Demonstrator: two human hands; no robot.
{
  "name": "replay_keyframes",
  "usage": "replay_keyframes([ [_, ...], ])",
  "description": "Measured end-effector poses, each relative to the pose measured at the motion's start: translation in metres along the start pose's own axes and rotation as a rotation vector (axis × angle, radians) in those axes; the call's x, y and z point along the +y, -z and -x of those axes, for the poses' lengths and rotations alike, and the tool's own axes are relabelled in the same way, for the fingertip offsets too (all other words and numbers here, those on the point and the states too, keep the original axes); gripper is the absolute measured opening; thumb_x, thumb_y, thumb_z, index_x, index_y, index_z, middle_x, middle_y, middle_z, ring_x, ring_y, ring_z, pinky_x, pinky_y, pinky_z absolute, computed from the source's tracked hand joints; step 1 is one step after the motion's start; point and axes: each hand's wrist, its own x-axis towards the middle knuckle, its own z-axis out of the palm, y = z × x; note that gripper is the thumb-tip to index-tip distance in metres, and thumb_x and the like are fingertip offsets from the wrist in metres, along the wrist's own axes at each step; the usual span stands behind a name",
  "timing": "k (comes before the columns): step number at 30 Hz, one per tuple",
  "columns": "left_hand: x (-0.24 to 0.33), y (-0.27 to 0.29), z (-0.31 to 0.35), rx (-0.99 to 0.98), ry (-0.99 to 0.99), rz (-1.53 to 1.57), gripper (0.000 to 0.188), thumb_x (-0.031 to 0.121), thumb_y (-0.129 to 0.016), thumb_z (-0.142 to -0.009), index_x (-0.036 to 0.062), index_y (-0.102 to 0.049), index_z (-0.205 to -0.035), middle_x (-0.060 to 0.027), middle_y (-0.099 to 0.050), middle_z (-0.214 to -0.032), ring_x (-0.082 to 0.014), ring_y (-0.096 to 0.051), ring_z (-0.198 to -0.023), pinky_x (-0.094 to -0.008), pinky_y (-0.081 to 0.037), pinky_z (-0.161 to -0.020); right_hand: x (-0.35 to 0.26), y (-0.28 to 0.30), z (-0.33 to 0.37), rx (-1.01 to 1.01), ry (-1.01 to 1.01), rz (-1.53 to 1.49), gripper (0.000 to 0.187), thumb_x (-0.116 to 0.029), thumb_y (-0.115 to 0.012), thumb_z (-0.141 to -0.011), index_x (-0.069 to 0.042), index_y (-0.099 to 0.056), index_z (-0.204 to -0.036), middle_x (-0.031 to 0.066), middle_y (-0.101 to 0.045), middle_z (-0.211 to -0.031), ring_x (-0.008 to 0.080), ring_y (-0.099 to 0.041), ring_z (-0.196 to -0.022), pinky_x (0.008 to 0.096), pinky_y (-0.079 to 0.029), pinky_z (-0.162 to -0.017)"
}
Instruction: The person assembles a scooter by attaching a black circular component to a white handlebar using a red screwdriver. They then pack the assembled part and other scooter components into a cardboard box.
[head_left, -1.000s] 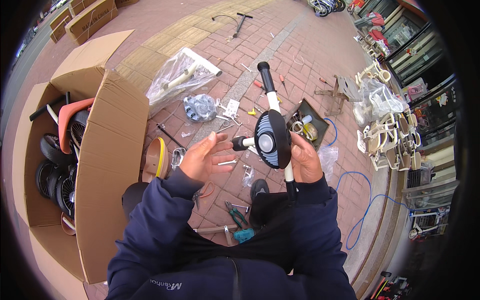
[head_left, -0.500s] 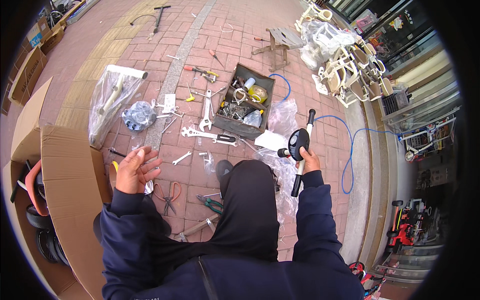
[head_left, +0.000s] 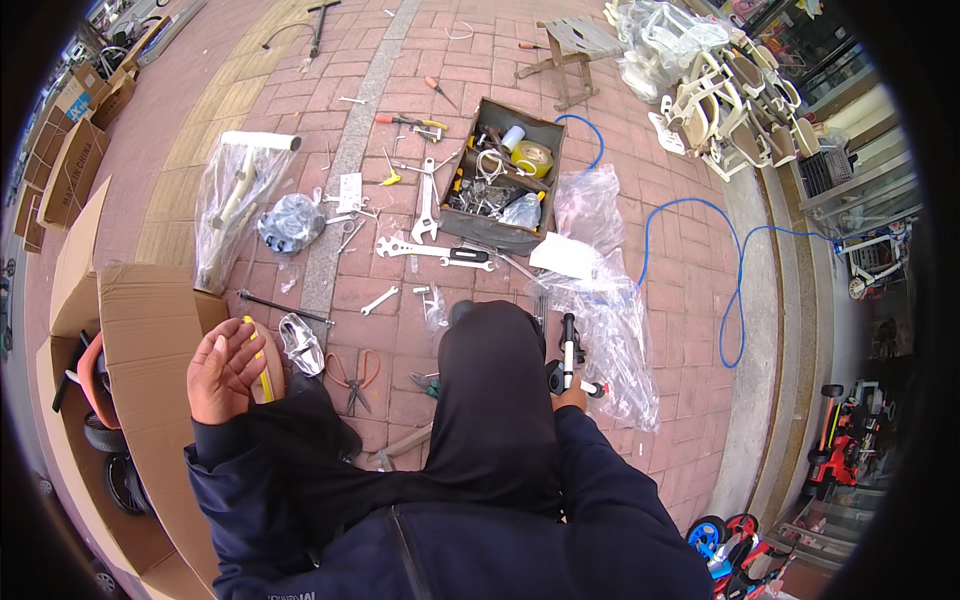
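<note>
My right hand (head_left: 570, 395) grips a small white handlebar (head_left: 569, 352) with black end grips and a black centre piece, low beside my right knee. Part of the bar is hidden by my hand and leg. Raised on the other side, my left hand (head_left: 225, 375) is empty, palm turned up and fingers apart. Close to it are a curved part with a yellow edge (head_left: 268, 372) and a crumpled silvery wrapper (head_left: 301, 345). Red-handled pliers (head_left: 354, 382) lie between my feet, and green-handled pliers (head_left: 428, 383) are partly covered by my knee.
A metal toolbox (head_left: 497, 232) full of parts stands ahead, with wrenches (head_left: 428, 205) beside it. Plastic sheeting (head_left: 615, 350) and a blue hose (head_left: 648, 235) lie to the right. An open cardboard box (head_left: 150, 400) is at left, near a wrapped white frame (head_left: 232, 200).
My right hand has brought the handlebar down and inward beside my right knee, turning it. My left hand has shifted slightly left and stays empty. The view has shifted a little.
</note>
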Motion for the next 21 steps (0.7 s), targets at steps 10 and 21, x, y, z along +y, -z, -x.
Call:
replay_keyframes([
  [10,0.009,0.148,0.123,0.817,-0.313,-0.692,0.044,0.016,-0.073,-0.093,-0.0075,-0.059,-0.128,-0.0172,-0.070,-0.117,-0.0246,-0.069,-0.104,-0.0323,-0.054,-0.091,0.003,-0.005,-0.058,-0.180,0.120,0.216,0.075,-0.036,-0.080,-0.080,0.005,-0.054,-0.137,0.0308,-0.067,-0.118,0.0440,-0.066,-0.112,0.0458,-0.051,-0.100],
  [21,0.002,0.185,0.237,0.984,0.296,-1.439,0.046,0.040,-0.075,-0.083,0.0002,-0.064,-0.103,-0.0229,-0.072,-0.095,-0.0410,-0.071,-0.091,-0.0516,-0.056,-0.080,-0.117,0.110,-0.150,0.043,0.353,0.347,0.071,-0.036,-0.077,-0.082,0.010,-0.058,-0.133,0.0321,-0.065,-0.126,0.0417,-0.066,-0.115,0.0417,-0.050,-0.102],
])
